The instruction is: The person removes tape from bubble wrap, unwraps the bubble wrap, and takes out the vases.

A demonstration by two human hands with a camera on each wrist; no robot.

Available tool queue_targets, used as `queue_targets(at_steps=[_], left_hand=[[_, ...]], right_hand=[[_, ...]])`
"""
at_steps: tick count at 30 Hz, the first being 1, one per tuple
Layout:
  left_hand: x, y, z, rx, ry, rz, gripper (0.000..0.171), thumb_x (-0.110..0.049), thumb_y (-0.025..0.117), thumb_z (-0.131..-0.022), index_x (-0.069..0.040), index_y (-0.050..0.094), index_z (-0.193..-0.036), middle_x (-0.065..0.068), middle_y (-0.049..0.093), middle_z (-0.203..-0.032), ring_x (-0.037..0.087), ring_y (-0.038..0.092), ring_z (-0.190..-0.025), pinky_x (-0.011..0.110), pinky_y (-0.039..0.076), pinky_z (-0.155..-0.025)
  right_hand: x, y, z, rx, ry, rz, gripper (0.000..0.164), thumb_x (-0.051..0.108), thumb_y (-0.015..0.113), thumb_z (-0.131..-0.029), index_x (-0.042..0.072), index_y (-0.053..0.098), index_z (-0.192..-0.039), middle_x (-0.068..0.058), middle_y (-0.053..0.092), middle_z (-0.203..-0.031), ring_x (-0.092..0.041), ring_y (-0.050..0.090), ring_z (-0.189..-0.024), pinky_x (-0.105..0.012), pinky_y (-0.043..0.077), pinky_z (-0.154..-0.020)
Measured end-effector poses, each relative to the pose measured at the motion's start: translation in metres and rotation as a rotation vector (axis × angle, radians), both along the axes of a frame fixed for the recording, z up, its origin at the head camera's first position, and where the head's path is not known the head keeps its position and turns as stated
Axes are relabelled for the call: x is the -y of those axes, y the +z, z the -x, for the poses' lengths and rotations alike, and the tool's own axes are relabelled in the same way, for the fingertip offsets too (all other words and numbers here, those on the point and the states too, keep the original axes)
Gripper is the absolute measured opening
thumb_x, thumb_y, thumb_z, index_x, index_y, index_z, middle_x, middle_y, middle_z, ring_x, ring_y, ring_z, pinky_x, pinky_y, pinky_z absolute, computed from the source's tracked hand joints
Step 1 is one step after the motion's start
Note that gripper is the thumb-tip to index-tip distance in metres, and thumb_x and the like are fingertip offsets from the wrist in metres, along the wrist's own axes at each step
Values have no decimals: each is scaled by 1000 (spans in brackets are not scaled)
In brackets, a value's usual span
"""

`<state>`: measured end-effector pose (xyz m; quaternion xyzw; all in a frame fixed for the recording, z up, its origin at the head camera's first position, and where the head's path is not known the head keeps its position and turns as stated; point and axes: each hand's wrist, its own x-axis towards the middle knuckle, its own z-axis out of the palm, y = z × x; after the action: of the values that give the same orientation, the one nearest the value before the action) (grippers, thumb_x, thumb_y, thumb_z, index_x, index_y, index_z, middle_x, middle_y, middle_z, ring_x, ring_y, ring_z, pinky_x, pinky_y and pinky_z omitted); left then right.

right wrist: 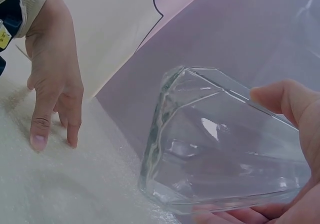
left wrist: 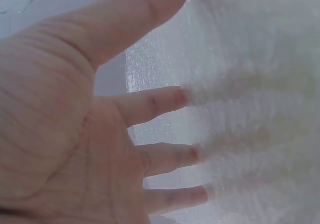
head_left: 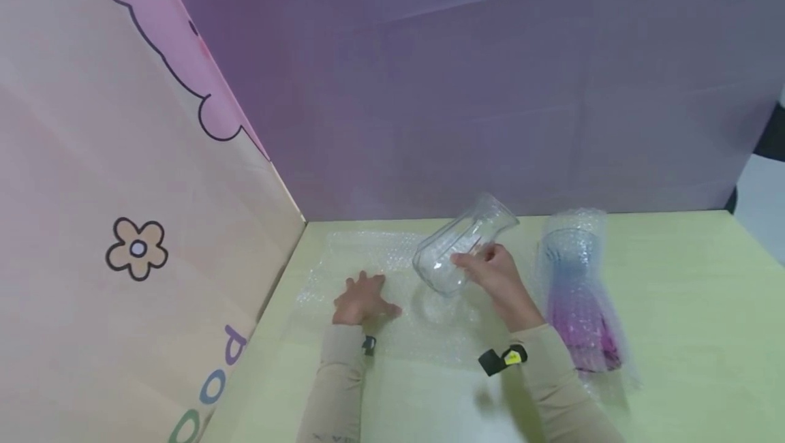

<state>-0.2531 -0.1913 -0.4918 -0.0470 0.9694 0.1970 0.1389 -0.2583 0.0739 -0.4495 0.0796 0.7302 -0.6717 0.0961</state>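
Note:
A clear glass vase (head_left: 450, 252) with a faceted body and flared mouth is held tilted above the table by my right hand (head_left: 495, 283). In the right wrist view the thumb lies along one side of the vase (right wrist: 220, 139) and the fingers pass under the other. Beneath it, a sheet of bubble wrap (head_left: 398, 334) lies spread on the table. My left hand (head_left: 363, 298) rests on that sheet with its fingers spread; in the left wrist view the fingertips touch the bubble wrap (left wrist: 255, 124).
To the right lies a blue-to-purple vase (head_left: 576, 307) wrapped in bubble wrap. A pale yellow table (head_left: 693, 307) runs back to a purple-grey wall panel (head_left: 490, 88). At the left stands a panel (head_left: 202, 279) with a printed flower and letters.

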Motion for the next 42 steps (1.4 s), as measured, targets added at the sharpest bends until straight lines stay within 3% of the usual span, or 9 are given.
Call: queue_targets(at_steps=[5, 10, 19, 32, 37, 42], left_hand=[[-1, -2, 0, 2, 1, -12, 87, -48, 83, -80, -15, 48, -153, 25, 31, -164, 53, 28, -149, 82, 32, -105], [-1, -2, 0, -8, 3, 6, 88, -50, 84, -78, -17, 49, -152, 24, 35, -163, 50, 34, -145, 79, 37, -103], [1, 0, -1, -31, 17, 35, 87, -52, 84, -77, -19, 52, -150, 20, 43, -159, 45, 42, -140, 73, 44, -99], [2, -1, 1, -47, -3, 42, 88, -53, 86, -74, -19, 53, -149, 19, 48, -155, 45, 44, -137, 71, 48, -97], [2, 1, 1, -44, 0, 43, 87, -51, 87, -74, -19, 54, -148, 19, 49, -154, 44, 45, -136, 70, 48, -97], [3, 2, 1, -41, -4, 23, 87, -49, 88, -73, -17, 55, -147, 20, 49, -153, 46, 44, -137, 72, 47, -97]], right_hand=[[2, 2, 0, -2, -30, 3, 71, 31, 77, -90, -2, 35, -138, -10, 46, -122, -21, 55, -104, -28, 49, -90], [4, 5, 1, -9, -55, 15, 70, 34, 79, -89, 3, 34, -132, -6, 41, -119, -20, 52, -102, -34, 48, -93], [11, 17, 12, -46, -139, 27, 62, 31, 83, -85, 10, 34, -116, -1, 37, -107, -17, 47, -94, -28, 46, -80], [21, 29, 25, -114, -213, 66, 57, 19, 87, -79, 15, 33, -96, 0, 35, -96, -17, 37, -93, -32, 38, -80], [23, 30, 32, -133, -227, 68, 60, 21, 88, -77, 18, 32, -95, 1, 34, -96, -17, 37, -93, -30, 39, -81], [23, 29, 38, -150, -241, 48, 52, 23, 88, -78, 18, 38, -91, 2, 40, -92, -17, 42, -89, -31, 42, -80]])
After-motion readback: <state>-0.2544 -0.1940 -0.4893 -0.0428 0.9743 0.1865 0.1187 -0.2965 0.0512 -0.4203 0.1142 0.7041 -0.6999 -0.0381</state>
